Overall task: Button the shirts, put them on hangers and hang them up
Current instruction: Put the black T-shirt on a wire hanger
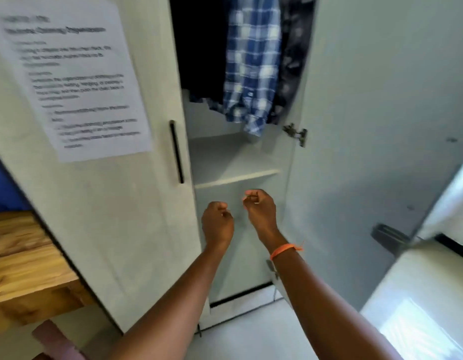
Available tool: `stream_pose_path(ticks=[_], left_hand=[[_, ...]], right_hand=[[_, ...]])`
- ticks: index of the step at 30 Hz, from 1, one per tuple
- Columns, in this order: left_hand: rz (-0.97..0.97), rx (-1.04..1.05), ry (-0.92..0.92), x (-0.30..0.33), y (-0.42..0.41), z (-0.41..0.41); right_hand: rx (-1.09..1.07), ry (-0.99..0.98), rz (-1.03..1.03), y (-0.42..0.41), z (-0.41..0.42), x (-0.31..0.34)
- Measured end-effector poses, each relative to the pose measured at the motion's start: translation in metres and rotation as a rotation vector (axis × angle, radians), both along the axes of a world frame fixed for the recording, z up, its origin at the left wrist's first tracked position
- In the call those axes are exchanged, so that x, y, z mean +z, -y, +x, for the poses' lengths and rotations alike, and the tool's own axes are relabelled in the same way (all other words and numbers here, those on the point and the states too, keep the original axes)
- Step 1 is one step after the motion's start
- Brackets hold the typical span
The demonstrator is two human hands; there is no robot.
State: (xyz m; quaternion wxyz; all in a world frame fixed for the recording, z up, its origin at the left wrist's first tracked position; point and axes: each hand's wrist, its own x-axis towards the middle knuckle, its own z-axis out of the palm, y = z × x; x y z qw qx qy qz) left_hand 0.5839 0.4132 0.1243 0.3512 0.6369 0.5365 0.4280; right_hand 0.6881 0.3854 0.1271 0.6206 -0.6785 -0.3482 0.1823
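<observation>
both hands are curled and hold nothing. the left hand (217, 222) is a loose fist, fingers folded in toward the palm; the right hand (260, 209), with an orange band (283, 250) at its wrist, has its fingertips drawn together, and no object shows between them, though the frame is blurred there. the two hands hang near each other, not touching, in front of the lower part of the open wardrobe (238, 229), just below the edge of its white shelf (233, 162), which is bare where it can be seen.

higher up in the wardrobe, a blue and white plaid shirt (252, 63) hangs with its hem just above the shelf. a dark patterned garment (294, 55) hangs just to its right, against the open right door (381, 113), and a dark garment (199, 48) hangs to its left. the hangers are out of view.

the closed left door (108, 203) carries a printed sheet (69, 74), too blurred to read, and a black handle (176, 152). a wooden table (25, 263) stands at far left.
</observation>
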Motion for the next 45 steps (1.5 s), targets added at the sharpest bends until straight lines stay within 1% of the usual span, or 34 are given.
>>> stream_pose_path(ticks=[4,7,9,10,12,13,15,19,22,24,27,30,32,34,37,39,40,43,44,45], left_hand=[[-0.042,-0.236,0.066,-0.014,0.074,0.046],[-0.053,-0.357,0.087,-0.015,0.122,0.074],[-0.035,-0.427,0.08,-0.012,0.149,0.091],[-0.027,-0.451,0.078,-0.01,0.159,0.098],[-0.038,-0.486,0.076,-0.004,0.175,0.113],[-0.045,-0.498,0.076,-0.001,0.181,0.119],[-0.047,-0.508,0.07,0.004,0.19,0.13],[-0.029,-0.449,0.066,0.011,0.195,0.154],[-0.032,-0.394,0.059,0.012,0.2,0.169],[-0.021,-0.38,0.09,0.012,0.206,0.176],[0.022,-0.408,0.178,0.015,0.217,0.181],[0.099,-0.412,0.254,0.019,0.222,0.174],[0.113,-0.394,0.3,0.026,0.223,0.16],[0.145,-0.37,0.313,0.033,0.221,0.142],[0.243,-0.235,0.268,0.035,0.204,0.109],[0.289,-0.106,0.165,0.033,0.186,0.084],[0.29,-0.065,0.124,0.034,0.178,0.071],[0.275,0.008,0.06,0.044,0.159,0.037],[0.261,0.019,0.044,0.047,0.15,0.026],[0.235,0.01,0.032,0.049,0.14,0.018]], right_hand=[[-0.406,0.008,-0.006,0.091,0.032,-0.015],[-0.711,0.135,-0.009,0.154,0.059,-0.009],[-0.849,0.224,0.038,0.191,0.08,-0.004],[-0.896,0.222,0.039,0.205,0.091,0.0],[-0.936,0.132,-0.003,0.225,0.116,0.009],[-0.913,0.092,-0.033,0.231,0.128,0.011],[-0.8,0.073,-0.072,0.238,0.151,0.015],[-0.552,0.009,-0.023,0.234,0.188,0.004],[-0.54,0.098,-0.05,0.232,0.206,-0.009],[-0.57,0.079,-0.002,0.235,0.209,-0.011],[-0.599,0.087,0.115,0.244,0.191,-0.007],[-0.629,0.089,0.175,0.245,0.161,-0.002],[-0.59,0.094,0.155,0.237,0.143,-0.002],[-0.466,0.148,0.121,0.222,0.124,-0.004],[-0.247,0.262,0.094,0.193,0.093,-0.003],[-0.126,0.291,0.071,0.174,0.071,0.005],[-0.089,0.327,0.048,0.166,0.063,0.01],[-0.018,0.558,0.02,0.139,0.047,0.03],[0.038,0.571,0.049,0.126,0.041,0.039],[0.113,0.544,0.091,0.112,0.037,0.047]])
